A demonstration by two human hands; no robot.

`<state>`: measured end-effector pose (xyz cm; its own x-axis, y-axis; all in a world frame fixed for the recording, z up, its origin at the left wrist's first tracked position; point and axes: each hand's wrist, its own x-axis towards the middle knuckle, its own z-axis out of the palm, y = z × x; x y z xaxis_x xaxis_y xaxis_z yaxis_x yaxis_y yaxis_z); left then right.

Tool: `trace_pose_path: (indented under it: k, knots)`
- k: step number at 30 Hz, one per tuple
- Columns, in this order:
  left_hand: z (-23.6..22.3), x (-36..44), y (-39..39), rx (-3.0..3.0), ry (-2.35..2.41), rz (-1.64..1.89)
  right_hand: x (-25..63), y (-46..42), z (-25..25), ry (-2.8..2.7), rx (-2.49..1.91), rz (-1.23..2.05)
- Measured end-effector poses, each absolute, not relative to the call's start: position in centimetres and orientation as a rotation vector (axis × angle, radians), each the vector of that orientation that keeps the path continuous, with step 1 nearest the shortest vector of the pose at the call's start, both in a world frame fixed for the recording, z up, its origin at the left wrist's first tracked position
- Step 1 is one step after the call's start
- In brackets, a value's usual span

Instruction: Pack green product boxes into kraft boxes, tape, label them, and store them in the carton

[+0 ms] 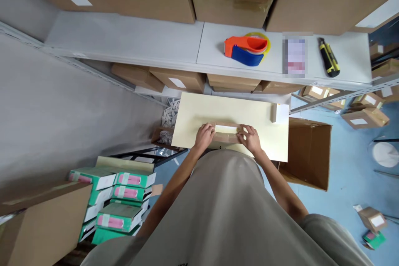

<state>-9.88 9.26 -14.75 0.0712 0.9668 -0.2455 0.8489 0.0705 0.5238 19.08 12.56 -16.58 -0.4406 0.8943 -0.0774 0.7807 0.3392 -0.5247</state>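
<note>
A small, long cardboard box [227,137] lies on the cream tabletop [246,110], close to my body. Along its upper side runs a pale strip, a label or an opening; which one I cannot make out. My left hand [204,136] grips the left end of the box with bent fingers. At the right end my right hand [250,139] holds on, fingers curled over the edge. A small white box [282,113] stands upright at the table's right edge.
On the shelf [131,37] above lie an orange and blue tape dispenser [247,50], a blurred-out card [295,56] and a yellow-black utility knife [328,57]. A large open carton [308,149] is at right. Green boxes [129,178] are stacked lower left.
</note>
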Motion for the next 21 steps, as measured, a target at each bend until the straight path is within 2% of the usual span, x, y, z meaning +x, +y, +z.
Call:
trace_pose_path:
  k: [4,9,12,16,21]
  knots:
    - [-10.4,-9.8,14.6,1.936,1.792,0.469,18.5,18.3,-10.5,-2.402,-1.39,0.529]
    - [-0.7,-8.4,25.3,2.135,1.744,1.005,15.0,30.8,-0.3,-2.285,-1.239,0.179]
    - [3.2,-7.2,29.5,2.195,1.727,1.159,12.1,37.2,2.0,-2.349,-1.233,0.135]
    - [3.3,-5.8,30.2,2.185,1.729,1.18,10.0,41.5,0.9,-2.41,-1.4,0.18]
    - [-0.4,-5.1,25.7,1.996,1.711,1.159,11.4,39.9,-0.2,-2.34,-1.342,0.268]
